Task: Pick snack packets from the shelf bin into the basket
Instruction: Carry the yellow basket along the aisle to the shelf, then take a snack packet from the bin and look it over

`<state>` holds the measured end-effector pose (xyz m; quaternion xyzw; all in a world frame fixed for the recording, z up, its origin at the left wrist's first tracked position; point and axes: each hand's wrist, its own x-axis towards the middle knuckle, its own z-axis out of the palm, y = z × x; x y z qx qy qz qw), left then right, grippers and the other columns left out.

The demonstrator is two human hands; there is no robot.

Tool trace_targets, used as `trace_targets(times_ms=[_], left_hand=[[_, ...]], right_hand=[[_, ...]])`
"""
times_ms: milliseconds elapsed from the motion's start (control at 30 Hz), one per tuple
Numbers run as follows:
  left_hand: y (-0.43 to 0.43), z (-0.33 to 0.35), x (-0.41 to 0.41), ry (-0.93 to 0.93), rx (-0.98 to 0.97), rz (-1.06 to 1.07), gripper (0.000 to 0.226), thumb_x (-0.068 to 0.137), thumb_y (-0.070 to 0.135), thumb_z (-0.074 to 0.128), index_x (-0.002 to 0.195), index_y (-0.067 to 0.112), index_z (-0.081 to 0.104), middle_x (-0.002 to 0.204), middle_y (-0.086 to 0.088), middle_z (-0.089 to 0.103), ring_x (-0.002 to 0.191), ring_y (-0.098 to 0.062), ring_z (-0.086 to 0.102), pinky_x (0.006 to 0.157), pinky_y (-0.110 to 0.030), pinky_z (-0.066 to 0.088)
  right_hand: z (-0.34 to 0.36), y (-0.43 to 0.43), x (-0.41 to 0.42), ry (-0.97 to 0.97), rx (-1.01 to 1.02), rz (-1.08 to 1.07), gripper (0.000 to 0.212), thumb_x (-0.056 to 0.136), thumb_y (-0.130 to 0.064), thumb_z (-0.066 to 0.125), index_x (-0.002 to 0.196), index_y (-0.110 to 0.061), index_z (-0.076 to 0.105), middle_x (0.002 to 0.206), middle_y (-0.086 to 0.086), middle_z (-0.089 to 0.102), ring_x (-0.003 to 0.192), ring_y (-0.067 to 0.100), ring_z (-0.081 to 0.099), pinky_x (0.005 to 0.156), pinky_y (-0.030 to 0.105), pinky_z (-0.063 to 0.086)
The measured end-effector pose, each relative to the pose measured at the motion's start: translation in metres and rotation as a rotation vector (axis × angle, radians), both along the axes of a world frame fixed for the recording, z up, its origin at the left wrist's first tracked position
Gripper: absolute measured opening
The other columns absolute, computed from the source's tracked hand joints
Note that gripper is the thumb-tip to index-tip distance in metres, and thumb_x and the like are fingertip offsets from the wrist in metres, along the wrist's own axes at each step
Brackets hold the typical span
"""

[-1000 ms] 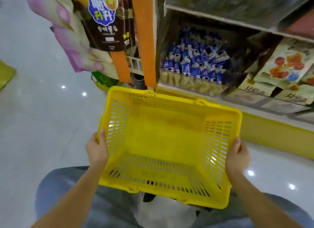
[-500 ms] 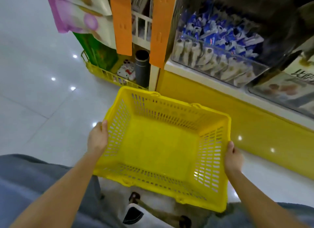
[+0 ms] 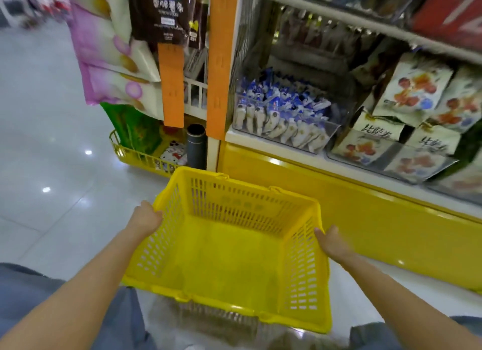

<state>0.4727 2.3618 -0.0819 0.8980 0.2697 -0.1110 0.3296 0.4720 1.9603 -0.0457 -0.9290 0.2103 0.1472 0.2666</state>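
A yellow plastic basket (image 3: 229, 248) with slotted walls and nothing inside hangs low over the floor in front of me. My left hand (image 3: 146, 219) grips its left rim and my right hand (image 3: 331, 241) grips its right rim. Above and beyond the basket, a clear shelf bin (image 3: 323, 134) on the lowest shelf holds several small blue-and-white snack packets (image 3: 281, 109). Neither hand is near the bin.
The yellow shelf base (image 3: 365, 219) runs along the right. Larger white snack bags (image 3: 414, 88) fill the bins to the right. Orange uprights (image 3: 220, 62), hanging bags (image 3: 112, 62), a low yellow wire rack (image 3: 135, 154) and a dark tube (image 3: 196, 146) stand at left. Glossy tiled floor (image 3: 52, 180) lies left.
The basket has gone lower and farther from me, toward the shelf base. Both hands stay on its rims. My view has tilted back up to the shelf.
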Motion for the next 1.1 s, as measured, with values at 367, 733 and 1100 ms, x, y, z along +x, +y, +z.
trace_targets(times_ms=[367,733,1100], left_hand=[[-0.08,0.153,0.077,-0.696,0.148,-0.5,0.038,0.096,0.025,0.042,0.133,0.016,0.042,0.129,-0.006,0.048,0.116,-0.025,0.047,0.099,-0.042,0.04],[-0.093,0.163,0.14,-0.829,0.471,-0.825,0.041,0.091,0.02,0.051,0.131,0.01,0.048,0.128,-0.007,0.053,0.122,-0.025,0.045,0.099,-0.038,0.037],[-0.091,0.167,0.145,-0.87,0.467,-0.856,0.039,0.09,0.027,0.047,0.126,0.011,0.052,0.119,-0.003,0.056,0.112,-0.022,0.047,0.088,-0.033,0.04]], right_hand=[[0.152,0.053,0.063,-0.726,0.084,0.515,0.029,0.095,-0.021,0.048,0.123,-0.017,0.051,0.112,-0.007,0.053,0.098,0.003,0.05,0.075,0.007,0.036],[0.167,0.163,0.251,-0.612,0.024,0.71,0.026,0.093,-0.016,0.053,0.116,-0.008,0.06,0.118,0.009,0.061,0.106,0.02,0.057,0.09,0.028,0.043],[0.163,0.167,0.281,-0.388,0.023,0.866,0.019,0.087,-0.024,0.063,0.089,-0.007,0.069,0.088,0.011,0.067,0.077,0.015,0.057,0.07,0.027,0.045]])
